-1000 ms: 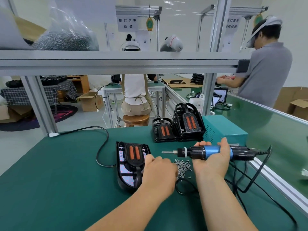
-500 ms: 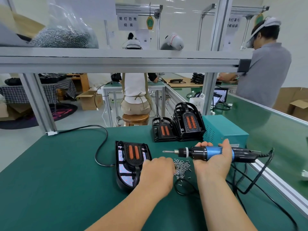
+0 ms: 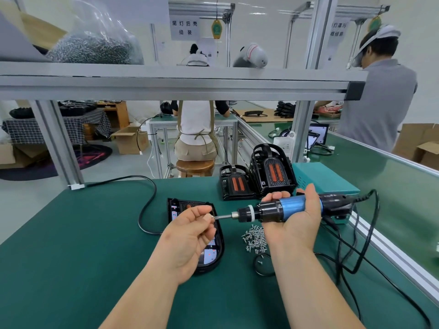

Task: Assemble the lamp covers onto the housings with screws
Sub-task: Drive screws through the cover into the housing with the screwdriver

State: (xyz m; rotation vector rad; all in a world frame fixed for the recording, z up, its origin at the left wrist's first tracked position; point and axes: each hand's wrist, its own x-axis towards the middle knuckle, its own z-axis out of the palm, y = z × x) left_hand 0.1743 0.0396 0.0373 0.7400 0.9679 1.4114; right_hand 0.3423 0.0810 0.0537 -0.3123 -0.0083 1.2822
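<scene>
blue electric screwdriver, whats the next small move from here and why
The left hand pinches what looks like a small silver screw at the bit tip of the blue-and-black electric screwdriver, which the right hand grips level; the black plastic lamp housing lies on the green mat just beneath. So likely tilt the driver down and set that screw into a housing hole.

I see a teal metal box (image 3: 325, 179) on the green bench (image 3: 71, 233); beyond, a round wooden stool (image 3: 194, 166) and a brown cardboard box (image 3: 129, 142).

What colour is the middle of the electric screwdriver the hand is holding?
Blue, on the black corded electric screwdriver; the head view shows it.
</scene>
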